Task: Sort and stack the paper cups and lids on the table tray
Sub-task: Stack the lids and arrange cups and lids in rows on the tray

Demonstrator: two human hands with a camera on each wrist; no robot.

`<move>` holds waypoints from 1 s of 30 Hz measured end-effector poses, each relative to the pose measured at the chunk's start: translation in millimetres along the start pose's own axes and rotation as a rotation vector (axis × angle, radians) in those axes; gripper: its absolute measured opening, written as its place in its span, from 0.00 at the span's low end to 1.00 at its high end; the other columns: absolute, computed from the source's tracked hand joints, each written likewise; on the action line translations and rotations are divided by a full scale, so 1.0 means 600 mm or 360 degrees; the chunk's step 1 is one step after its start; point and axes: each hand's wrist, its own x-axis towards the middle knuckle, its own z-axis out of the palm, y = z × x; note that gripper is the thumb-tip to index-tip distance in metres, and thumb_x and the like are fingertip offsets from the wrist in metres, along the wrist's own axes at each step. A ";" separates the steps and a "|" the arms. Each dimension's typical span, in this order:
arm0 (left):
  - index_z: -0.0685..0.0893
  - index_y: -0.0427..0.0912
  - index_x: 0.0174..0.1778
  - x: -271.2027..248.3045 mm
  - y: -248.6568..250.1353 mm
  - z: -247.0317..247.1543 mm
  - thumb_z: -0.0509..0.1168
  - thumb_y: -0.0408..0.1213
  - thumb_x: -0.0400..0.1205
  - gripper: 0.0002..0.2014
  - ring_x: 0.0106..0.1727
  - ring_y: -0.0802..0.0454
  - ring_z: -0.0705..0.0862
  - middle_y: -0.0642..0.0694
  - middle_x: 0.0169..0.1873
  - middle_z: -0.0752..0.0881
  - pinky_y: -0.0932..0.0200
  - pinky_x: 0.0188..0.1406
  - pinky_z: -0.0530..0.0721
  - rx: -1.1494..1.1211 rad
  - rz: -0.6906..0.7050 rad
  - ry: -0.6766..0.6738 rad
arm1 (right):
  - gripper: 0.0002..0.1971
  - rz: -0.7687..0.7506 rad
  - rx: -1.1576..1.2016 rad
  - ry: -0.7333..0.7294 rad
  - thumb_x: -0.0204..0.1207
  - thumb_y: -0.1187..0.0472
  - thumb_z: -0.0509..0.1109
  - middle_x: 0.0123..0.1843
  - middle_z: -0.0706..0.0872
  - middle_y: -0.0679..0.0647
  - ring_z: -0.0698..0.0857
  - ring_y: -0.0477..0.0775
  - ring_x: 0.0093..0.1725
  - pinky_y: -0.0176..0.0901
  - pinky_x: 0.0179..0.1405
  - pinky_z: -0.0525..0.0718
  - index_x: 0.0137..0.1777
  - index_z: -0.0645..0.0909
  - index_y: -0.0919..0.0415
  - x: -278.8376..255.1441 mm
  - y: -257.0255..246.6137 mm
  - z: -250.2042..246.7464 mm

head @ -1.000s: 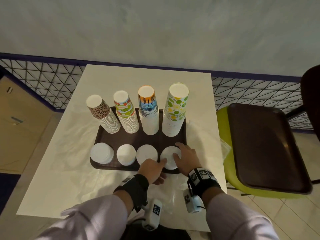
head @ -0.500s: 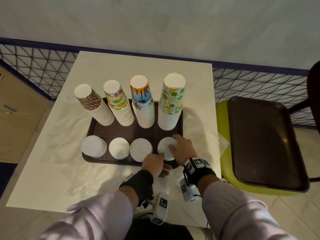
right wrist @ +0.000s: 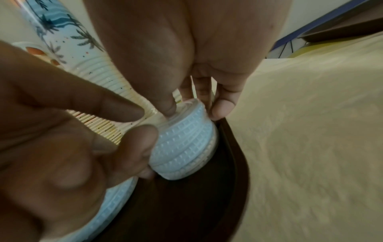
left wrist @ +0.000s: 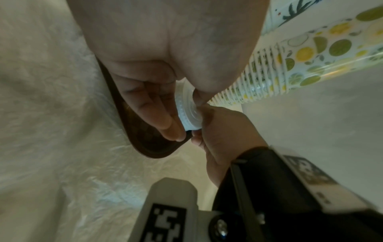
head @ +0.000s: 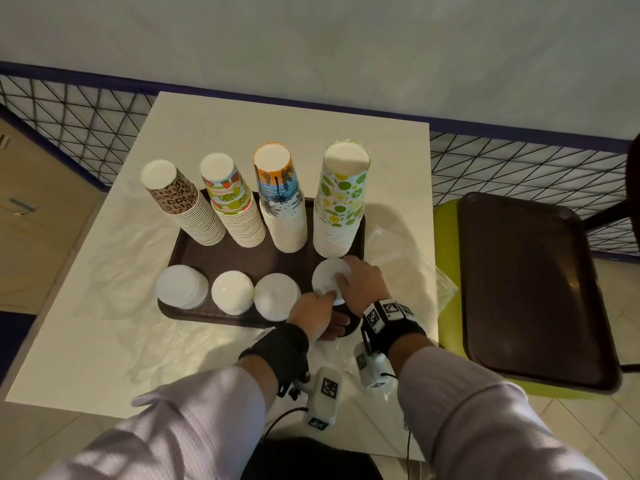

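On the brown tray point(head: 287, 261) stand four upside-down cup stacks: leopard point(head: 180, 202), fruit point(head: 232, 202), palm point(head: 280, 202) and lime point(head: 341, 202). In front of them lie white lid stacks point(head: 181, 287), point(head: 232, 292), point(head: 275, 296). Both hands hold the rightmost lid stack point(head: 327, 277) at the tray's front right corner. My left hand point(head: 329, 306) pinches its near side point(left wrist: 186, 106), thumb above and fingers beside it. My right hand point(head: 346, 275) grips the ribbed lids point(right wrist: 184, 144), thumb on top and fingers round the far side.
Crinkled clear plastic point(head: 415, 271) covers the white table point(head: 242, 133) to the right of the tray and in front of it. A second brown tray point(head: 530, 289) rests on a green chair at the right. A black mesh railing point(head: 69, 116) runs behind the table.
Both hands stay on the rightmost lid stack; my left thumb has moved up onto its near edge. The head view has shifted slightly.
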 end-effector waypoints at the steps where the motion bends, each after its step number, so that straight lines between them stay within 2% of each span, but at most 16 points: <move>1: 0.82 0.37 0.68 0.001 0.000 0.000 0.59 0.49 0.92 0.20 0.26 0.50 0.88 0.40 0.36 0.95 0.61 0.21 0.82 0.0003 0.0005 -0.0008 | 0.23 0.0007 0.0009 0.0002 0.88 0.51 0.59 0.75 0.80 0.60 0.75 0.66 0.71 0.54 0.72 0.72 0.81 0.69 0.57 0.000 0.001 0.001; 6: 0.78 0.37 0.72 -0.014 0.004 -0.011 0.61 0.48 0.91 0.20 0.32 0.46 0.90 0.38 0.41 0.95 0.58 0.27 0.85 0.0095 0.0056 -0.0064 | 0.25 0.0029 0.0143 0.0053 0.88 0.53 0.60 0.78 0.78 0.60 0.76 0.67 0.74 0.55 0.76 0.71 0.83 0.68 0.58 -0.008 0.001 -0.003; 10: 0.75 0.39 0.74 -0.058 0.013 -0.034 0.61 0.47 0.91 0.20 0.33 0.46 0.91 0.39 0.40 0.95 0.58 0.30 0.86 0.0202 0.0090 -0.0132 | 0.24 -0.0017 0.0211 0.0211 0.86 0.53 0.63 0.74 0.79 0.61 0.76 0.67 0.71 0.57 0.72 0.75 0.82 0.71 0.56 -0.032 0.007 -0.006; 14: 0.83 0.37 0.61 -0.095 0.009 -0.086 0.63 0.45 0.90 0.15 0.31 0.49 0.89 0.41 0.39 0.95 0.60 0.29 0.83 0.0414 0.0167 -0.0099 | 0.21 -0.0220 0.0227 0.0484 0.81 0.60 0.68 0.69 0.79 0.58 0.76 0.63 0.65 0.54 0.68 0.76 0.75 0.78 0.57 -0.073 -0.002 -0.009; 17: 0.88 0.34 0.52 -0.102 -0.015 -0.142 0.65 0.43 0.88 0.14 0.25 0.51 0.85 0.38 0.37 0.94 0.62 0.24 0.81 0.0454 0.0187 0.0093 | 0.19 -0.0485 0.0189 0.0575 0.76 0.63 0.72 0.64 0.83 0.57 0.78 0.63 0.60 0.55 0.62 0.81 0.68 0.82 0.59 -0.093 -0.030 0.002; 20: 0.89 0.34 0.41 -0.092 -0.045 -0.182 0.67 0.44 0.87 0.17 0.25 0.50 0.85 0.37 0.33 0.93 0.57 0.28 0.85 0.0623 0.0311 0.0397 | 0.19 -0.0613 -0.0033 0.0450 0.77 0.58 0.72 0.63 0.86 0.56 0.78 0.65 0.61 0.58 0.63 0.81 0.68 0.83 0.58 -0.087 -0.076 0.018; 22: 0.87 0.33 0.39 -0.078 -0.057 -0.190 0.66 0.47 0.87 0.20 0.26 0.45 0.85 0.35 0.33 0.91 0.51 0.34 0.88 0.0661 0.0305 0.0480 | 0.21 -0.0610 -0.0221 0.0296 0.80 0.52 0.69 0.65 0.85 0.55 0.76 0.65 0.67 0.60 0.66 0.80 0.72 0.81 0.56 -0.076 -0.110 0.024; 25: 0.85 0.34 0.49 -0.062 -0.061 -0.191 0.64 0.50 0.89 0.19 0.26 0.45 0.81 0.36 0.32 0.87 0.53 0.31 0.83 0.0324 0.0137 0.0436 | 0.22 -0.0557 -0.0528 0.0140 0.84 0.46 0.64 0.68 0.84 0.53 0.70 0.63 0.75 0.58 0.69 0.76 0.75 0.76 0.54 -0.055 -0.147 0.033; 28: 0.83 0.39 0.54 -0.051 -0.062 -0.182 0.62 0.49 0.91 0.15 0.24 0.49 0.79 0.38 0.33 0.88 0.57 0.26 0.80 0.0123 0.0068 0.0414 | 0.21 -0.0529 -0.0757 0.0047 0.85 0.44 0.61 0.66 0.85 0.53 0.69 0.62 0.77 0.59 0.71 0.72 0.70 0.77 0.55 -0.035 -0.162 0.039; 30: 0.82 0.39 0.58 -0.041 -0.065 -0.173 0.61 0.51 0.91 0.17 0.23 0.51 0.79 0.38 0.34 0.88 0.60 0.21 0.78 0.0070 0.0008 0.0422 | 0.21 -0.0533 -0.0898 -0.0025 0.85 0.44 0.61 0.66 0.86 0.54 0.68 0.62 0.77 0.59 0.72 0.70 0.70 0.76 0.56 -0.023 -0.165 0.044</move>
